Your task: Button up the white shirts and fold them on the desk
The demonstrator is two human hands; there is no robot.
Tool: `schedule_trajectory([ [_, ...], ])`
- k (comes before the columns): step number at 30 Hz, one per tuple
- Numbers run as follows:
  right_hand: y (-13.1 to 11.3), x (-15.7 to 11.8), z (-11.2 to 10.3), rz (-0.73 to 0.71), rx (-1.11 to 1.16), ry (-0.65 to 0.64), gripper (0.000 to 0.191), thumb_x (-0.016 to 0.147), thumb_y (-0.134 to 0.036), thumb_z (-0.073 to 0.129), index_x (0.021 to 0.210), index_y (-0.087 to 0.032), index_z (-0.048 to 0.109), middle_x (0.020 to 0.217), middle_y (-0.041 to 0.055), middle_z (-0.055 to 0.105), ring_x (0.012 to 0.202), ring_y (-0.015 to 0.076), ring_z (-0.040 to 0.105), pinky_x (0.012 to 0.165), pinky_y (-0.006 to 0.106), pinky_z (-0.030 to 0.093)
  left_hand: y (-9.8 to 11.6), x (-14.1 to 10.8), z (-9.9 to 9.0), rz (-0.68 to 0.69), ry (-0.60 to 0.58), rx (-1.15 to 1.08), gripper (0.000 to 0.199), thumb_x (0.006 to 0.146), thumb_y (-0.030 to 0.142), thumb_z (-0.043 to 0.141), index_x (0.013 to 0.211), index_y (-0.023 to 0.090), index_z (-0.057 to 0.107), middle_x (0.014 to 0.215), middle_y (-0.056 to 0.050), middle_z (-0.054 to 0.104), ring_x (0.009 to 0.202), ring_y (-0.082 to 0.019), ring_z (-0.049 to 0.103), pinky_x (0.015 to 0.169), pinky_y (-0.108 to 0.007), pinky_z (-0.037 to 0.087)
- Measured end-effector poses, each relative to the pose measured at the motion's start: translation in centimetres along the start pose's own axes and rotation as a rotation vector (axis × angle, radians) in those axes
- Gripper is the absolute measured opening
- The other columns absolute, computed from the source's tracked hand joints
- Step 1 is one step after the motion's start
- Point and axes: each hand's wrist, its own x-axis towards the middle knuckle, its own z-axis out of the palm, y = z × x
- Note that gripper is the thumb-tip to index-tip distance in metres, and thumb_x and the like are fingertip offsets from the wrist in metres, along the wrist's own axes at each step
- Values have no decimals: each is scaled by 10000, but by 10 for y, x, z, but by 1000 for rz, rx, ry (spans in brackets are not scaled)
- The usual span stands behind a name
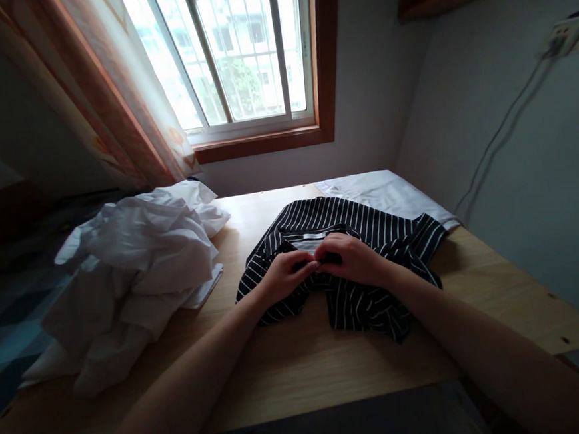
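Observation:
A black shirt with white stripes (370, 219) lies partly bunched on the wooden table, its collar opening towards the middle. My left hand (288, 274) pinches the shirt's cloth near the collar from the left. From the right, my right hand (350, 258) grips the same area, and the fingertips of both hands meet there. A pale label area shows inside the neck just behind my fingers. The exact bit of cloth between the fingertips is hidden.
A heap of crumpled white cloth (142, 255) sits on the table's left. Folded white fabric (388, 192) lies at the back right. The wooden table (282, 378) ends before a wall with a hanging cable (490, 131). A curtain (109, 91) hangs beside the window.

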Motion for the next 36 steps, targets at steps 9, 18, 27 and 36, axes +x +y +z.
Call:
schedule_trajectory([
  [9,-3,0,-4,121,199,27,133,800,-336,722,807,-214,672,805,11,694,752,160,634,724,296,491,4,0,-2,5,-1,-76,353,911,447,563,807,133,686,738,-29,661,680,-132,560,651,-240,460],
  [18,-1,0,-2,102,229,32,137,816,-325,696,778,-208,636,770,8,647,726,155,578,694,294,459,3,1,-1,-11,-5,-62,358,919,462,544,825,144,680,767,-34,667,717,-149,573,686,-257,471],
  [27,4,2,-1,215,426,128,188,830,-384,688,810,-222,593,809,4,630,757,157,573,717,303,460,-1,4,-2,-142,147,-208,360,896,491,548,808,160,658,789,-23,654,753,-153,570,724,-263,472],
  [36,14,3,-8,461,660,468,318,817,-498,674,815,-242,486,649,-65,419,556,96,359,513,235,324,-5,8,-22,-228,587,-244,301,884,477,534,786,194,555,689,27,518,647,-121,475,626,-229,415],
])
